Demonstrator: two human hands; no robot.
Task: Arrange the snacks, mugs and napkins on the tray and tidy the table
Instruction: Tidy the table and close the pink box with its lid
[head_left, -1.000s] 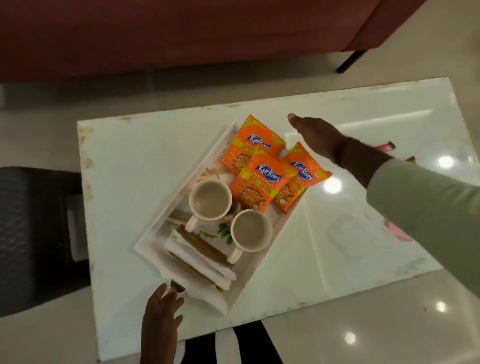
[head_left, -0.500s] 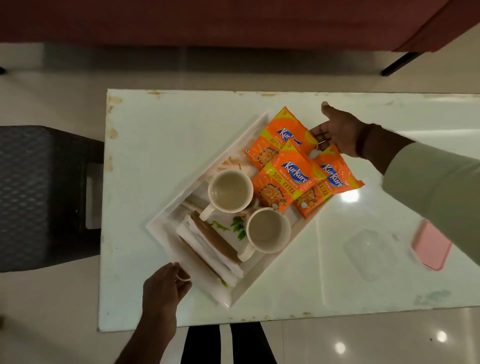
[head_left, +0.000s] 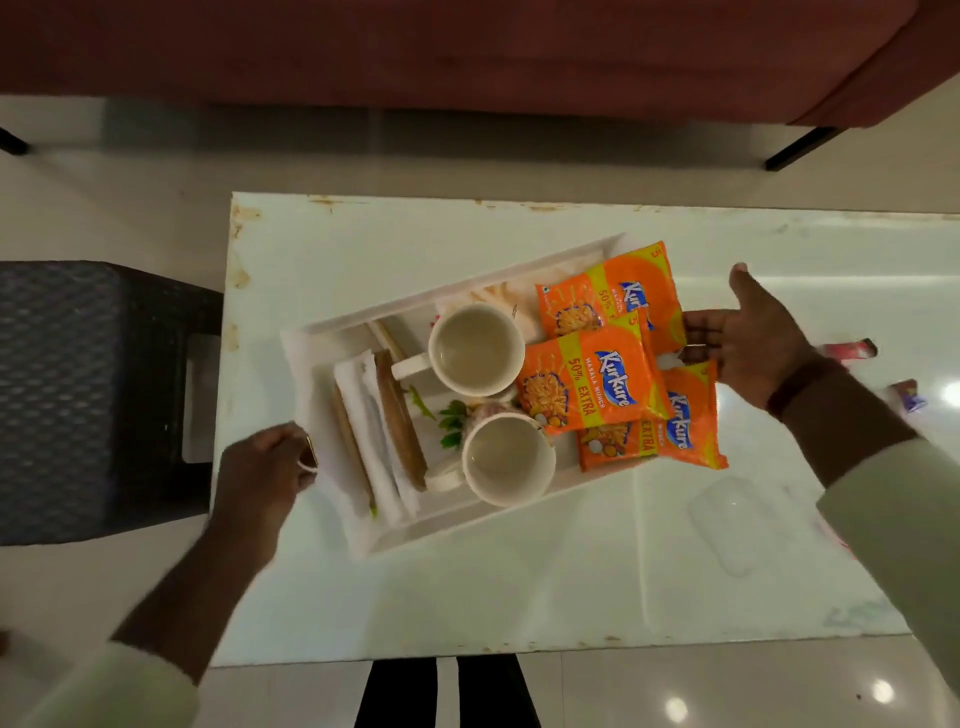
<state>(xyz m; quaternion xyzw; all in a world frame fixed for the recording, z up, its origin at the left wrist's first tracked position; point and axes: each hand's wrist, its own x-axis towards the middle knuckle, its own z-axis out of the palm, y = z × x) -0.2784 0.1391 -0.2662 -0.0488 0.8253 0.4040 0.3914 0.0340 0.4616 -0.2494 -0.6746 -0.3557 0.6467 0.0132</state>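
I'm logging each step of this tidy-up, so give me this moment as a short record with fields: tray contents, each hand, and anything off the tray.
tray: white, on the white table, set askew
mugs: two, upright, far mug, near mug
napkins: folded stack at the tray's left end
snack packets: three orange, overlapping, at the right end, top packet
left hand: closed on the tray's left end
right hand: open, fingers at the packets' right edge
off tray: small wrappers at the table's right

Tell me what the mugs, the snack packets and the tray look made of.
Mugs: likely glazed ceramic, cream, thick-walled, smooth.
Snack packets: glossy plastic film, printed orange, crinkled with highlights.
Tray: white, matte, straight raised walls; painted wood or plastic, I cannot tell which.
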